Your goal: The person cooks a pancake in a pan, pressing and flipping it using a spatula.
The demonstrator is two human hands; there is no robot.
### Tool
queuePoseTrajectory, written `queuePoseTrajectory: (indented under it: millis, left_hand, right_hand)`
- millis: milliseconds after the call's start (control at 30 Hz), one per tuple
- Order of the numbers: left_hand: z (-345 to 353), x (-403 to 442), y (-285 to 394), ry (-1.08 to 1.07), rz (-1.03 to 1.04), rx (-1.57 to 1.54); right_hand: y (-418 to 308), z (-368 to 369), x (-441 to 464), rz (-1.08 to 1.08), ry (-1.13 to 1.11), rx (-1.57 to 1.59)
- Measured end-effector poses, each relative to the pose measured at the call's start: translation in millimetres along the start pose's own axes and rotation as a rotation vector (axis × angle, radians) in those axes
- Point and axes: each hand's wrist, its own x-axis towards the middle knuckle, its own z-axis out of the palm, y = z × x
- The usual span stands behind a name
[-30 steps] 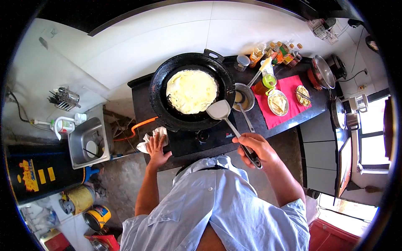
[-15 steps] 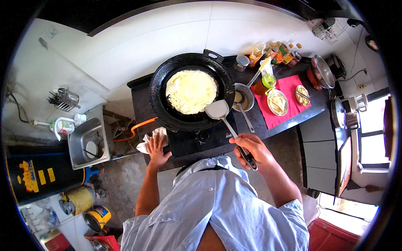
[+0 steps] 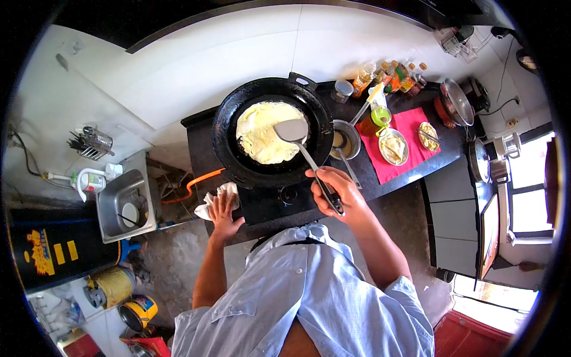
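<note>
My right hand (image 3: 341, 193) grips the dark handle of a spatula (image 3: 291, 130), whose broad grey blade lies over the right part of a pale yellow pancake (image 3: 262, 122). The pancake lies flat in a wide black pan (image 3: 224, 143) on the stove (image 3: 270, 204). Whether the blade touches the pancake, I cannot tell. On the counter's front left edge, my left hand (image 3: 222, 219) rests with fingers spread on a crumpled white cloth (image 3: 206, 209). A small pot (image 3: 354, 143) with a ladle (image 3: 348, 163) in it stands right of the pan.
On a red cloth (image 3: 388, 171) sit a bowl of folded pancakes (image 3: 393, 149), another small bowl (image 3: 428, 135) and a green-topped container (image 3: 380, 116). Several bottles (image 3: 410, 83) and a jar (image 3: 343, 91) line the wall. An orange hose (image 3: 202, 177) runs near the pan. The sink (image 3: 105, 221) is at left.
My right hand has moved forward and left with the spatula, bringing its blade from the pan's right edge to over the pancake. My left hand stays on the cloth.
</note>
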Motion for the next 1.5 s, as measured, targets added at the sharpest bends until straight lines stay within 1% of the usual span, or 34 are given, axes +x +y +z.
queuePoseTrajectory:
  millis: [167,267,367,500,600,733,767,800,867,967,1000,1067,1167,1267,1300,1400,1500]
  left_hand:
    - [1.6,0.1,-0.6,0.023,0.019,0.009]
    - [0.0,0.3,0.6,0.027,0.019,0.003]
    - [0.6,-0.1,0.4,0.034,0.019,-0.011]
    - [3.6,-0.9,-0.3,0.047,0.024,0.0]
    - [3.1,-2.9,-0.3,0.052,0.038,-0.019]
    - [1.6,-2.3,1.5,0.003,0.013,-0.036]
    - [0.8,-1.2,1.5,-0.008,-0.001,-0.032]
    - [0.5,-0.7,0.6,0.004,0.01,-0.037]
    - [2.7,-2.3,-0.3,0.026,0.026,-0.05]
    - [-4.3,-4.5,7.3,0.026,0.013,-0.034]
    - [-6.9,-4.3,9.7,0.022,0.006,-0.026]
    - [-9.7,-4.8,13.4,0.028,-0.002,-0.04]
    - [-9.8,-5.3,13.4,0.046,-0.008,-0.057]
    - [-11.1,-5.9,14.8,0.047,-0.018,-0.067]
    - [-11.2,-5.0,14.6,0.042,-0.024,-0.068]
    - [-10.1,-5.3,14.9,0.056,-0.026,-0.071]
    - [-9.7,-6.0,15.1,0.069,-0.026,-0.082]
  right_hand:
    - [16.0,-8.0,39.3,-0.053,-0.047,-0.028]
    - [21.0,-10.6,51.4,-0.052,-0.024,-0.068]
    - [28.8,-2.1,40.5,-0.015,0.021,0.012]
    - [37.0,14.0,13.6,0.036,0.047,0.016]
    - [27.5,22.5,18.0,0.034,0.0,-0.058]
    - [8.0,20.5,60.9,-0.022,-0.08,-0.223]
    - [-5.2,21.0,67.2,0.004,-0.08,-0.272]
    - [-21.6,15.8,71.5,0.045,-0.116,-0.257]
    - [-53.1,24.7,71.5,0.074,0.002,-0.294]
    - [-94.9,5.3,77.3,0.112,-0.118,-0.769]
    - [-105.3,11.5,75.0,0.088,-0.072,-0.927]
    - [-115.9,30.8,71.9,-0.012,0.048,-1.348]
    - [-123.2,-5.4,113.9,-0.497,-0.119,-1.818]
    - [-136.3,9.0,133.0,-0.452,0.084,-2.216]
    - [-140.9,15.9,136.7,-0.412,0.116,-2.275]
    - [-148.8,6.2,160.4,-0.473,0.048,-2.305]
    - [-153.2,0.0,177.6,-0.365,0.014,-2.348]
